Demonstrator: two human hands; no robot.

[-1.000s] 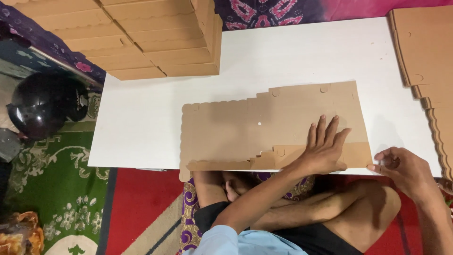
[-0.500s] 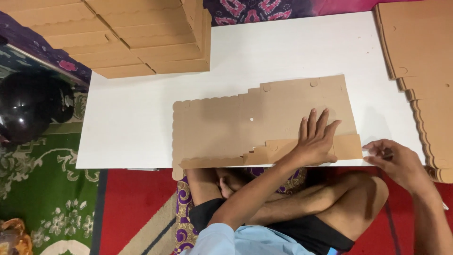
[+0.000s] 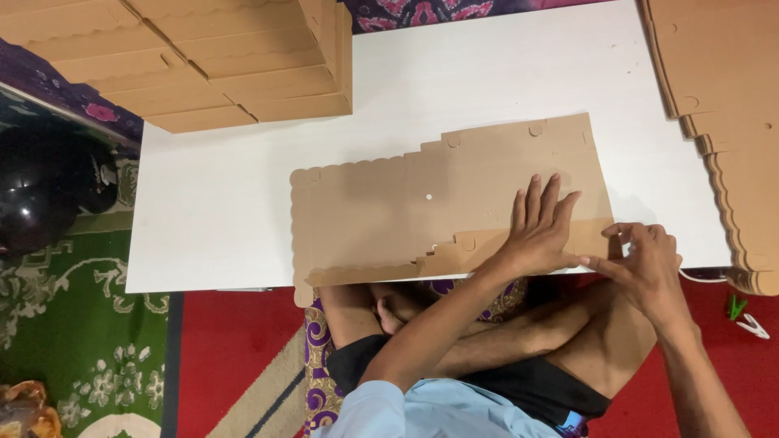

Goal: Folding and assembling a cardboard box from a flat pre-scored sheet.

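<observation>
The person sits cross-legged at the near edge of the white table (image 3: 243,219), with the knees partly under it. The left hand (image 3: 542,227) lies flat on the die-cut cardboard sheet (image 3: 406,211), palm down and fingers spread open, and presses the folded strip along the sheet's near edge. The right hand (image 3: 645,264) is at the sheet's near right corner; its fingers are bent and pinch the end of that strip, just beside the left hand. The sheet lies flat on the table, its near edge hanging a little over the table's near edge, and its scalloped end points to the table's left side. At the table's right side a stack of flat cardboard blanks (image 3: 722,105) is fanned out. At the table's far left corner stands a pile of folded cardboard boxes (image 3: 211,57). On the floor left of the table rests a black helmet (image 3: 40,195), on a green patterned carpet (image 3: 73,324).
</observation>
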